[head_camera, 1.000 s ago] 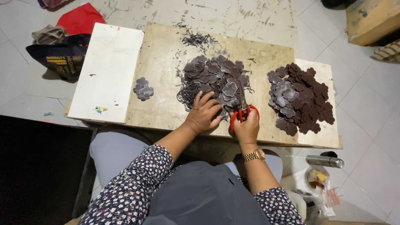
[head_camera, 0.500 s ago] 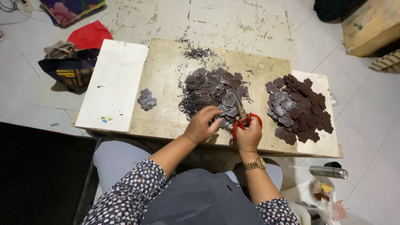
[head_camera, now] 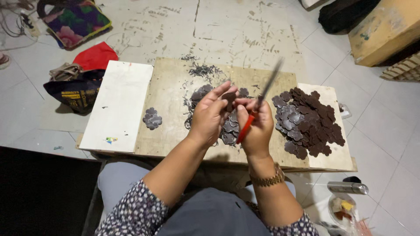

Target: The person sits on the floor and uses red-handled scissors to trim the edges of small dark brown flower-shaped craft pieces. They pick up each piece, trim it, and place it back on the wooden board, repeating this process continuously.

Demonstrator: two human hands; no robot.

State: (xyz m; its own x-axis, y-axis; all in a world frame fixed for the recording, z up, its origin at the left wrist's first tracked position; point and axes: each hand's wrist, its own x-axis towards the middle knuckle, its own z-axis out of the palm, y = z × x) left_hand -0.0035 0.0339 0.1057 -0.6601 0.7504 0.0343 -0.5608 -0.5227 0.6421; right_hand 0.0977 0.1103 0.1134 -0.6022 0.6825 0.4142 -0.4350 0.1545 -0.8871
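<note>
My left hand [head_camera: 211,114] is raised above the wooden board [head_camera: 170,105] and pinches a dark brown flower-shaped piece [head_camera: 229,98] between thumb and fingers. My right hand [head_camera: 257,126] grips red-handled scissors [head_camera: 256,104], their blades blurred and pointing up and away beside the piece. Under my hands lies the middle heap of brown flower-shaped pieces [head_camera: 227,131], partly hidden. A larger heap of the same pieces [head_camera: 308,122] covers the right end of the board. A small cluster of pieces [head_camera: 152,118] sits left of centre.
A white panel [head_camera: 118,105] lies on the board's left part. Dark trimmings [head_camera: 203,69] are scattered at the far edge. Bags and red cloth [head_camera: 81,74] lie on the tiled floor at left. A metal bottle [head_camera: 348,188] and a plastic bag are at lower right.
Both hands have lifted from the middle heap towards me. The left hand now holds a single piece up, and the scissors have swung upright beside it.
</note>
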